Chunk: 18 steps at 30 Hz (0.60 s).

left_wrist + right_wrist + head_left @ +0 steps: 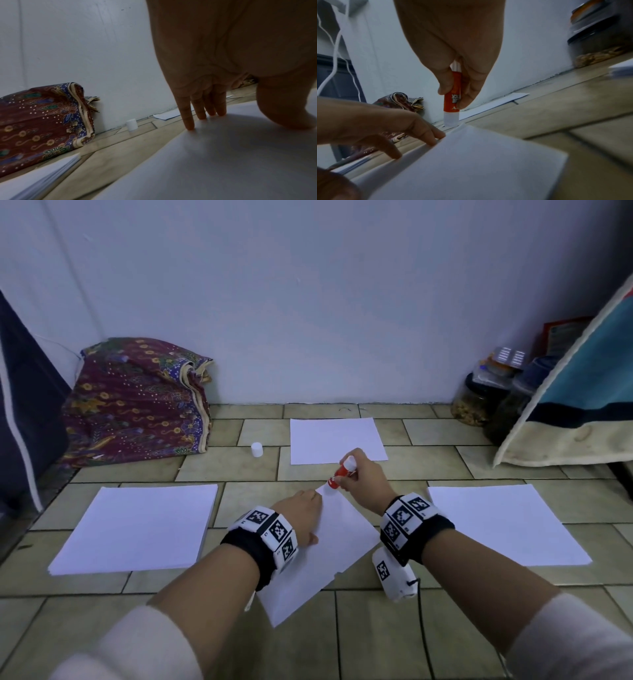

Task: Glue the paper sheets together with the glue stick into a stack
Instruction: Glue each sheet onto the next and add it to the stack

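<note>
Right hand gripping upright glue stick, tip on sheet corner beside left hand.

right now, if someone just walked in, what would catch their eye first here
First, the red glue stick gripped in the right hand, its tip down on the far corner of the middle sheet, which the left hand presses flat with straight fingers. Next, the white paper around it on the tiled floor: a stack at left, sheets at right and near the wall. The patterned cloth lies in the far left corner.
</note>
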Tool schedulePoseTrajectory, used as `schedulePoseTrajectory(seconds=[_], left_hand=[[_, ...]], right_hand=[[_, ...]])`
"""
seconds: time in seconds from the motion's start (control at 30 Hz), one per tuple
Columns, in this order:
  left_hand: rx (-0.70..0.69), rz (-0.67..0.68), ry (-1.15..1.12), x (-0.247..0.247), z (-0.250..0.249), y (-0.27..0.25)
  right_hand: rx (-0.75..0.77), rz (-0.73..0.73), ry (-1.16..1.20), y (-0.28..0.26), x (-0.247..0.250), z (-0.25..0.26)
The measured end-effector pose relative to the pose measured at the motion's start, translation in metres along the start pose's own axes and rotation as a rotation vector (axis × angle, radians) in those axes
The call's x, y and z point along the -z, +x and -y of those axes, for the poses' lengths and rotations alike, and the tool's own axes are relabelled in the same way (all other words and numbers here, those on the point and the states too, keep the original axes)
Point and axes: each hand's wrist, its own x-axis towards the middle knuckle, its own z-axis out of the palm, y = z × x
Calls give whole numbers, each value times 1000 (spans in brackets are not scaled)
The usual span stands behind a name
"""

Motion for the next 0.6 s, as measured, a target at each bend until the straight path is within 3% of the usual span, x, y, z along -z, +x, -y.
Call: schedulePoseTrajectory(seconds=[0.1,0.33,0.6], left_hand=[[5,-4,-17,-3,1,-1],[-9,-8,-38,-2,2,-5],[-29,-5,-13,-1,3,-7]], right_hand=[[-38,33,-68,5,-6,1],[93,258,-387,-9,10,10],[129,373,-487,-46,37,-4]])
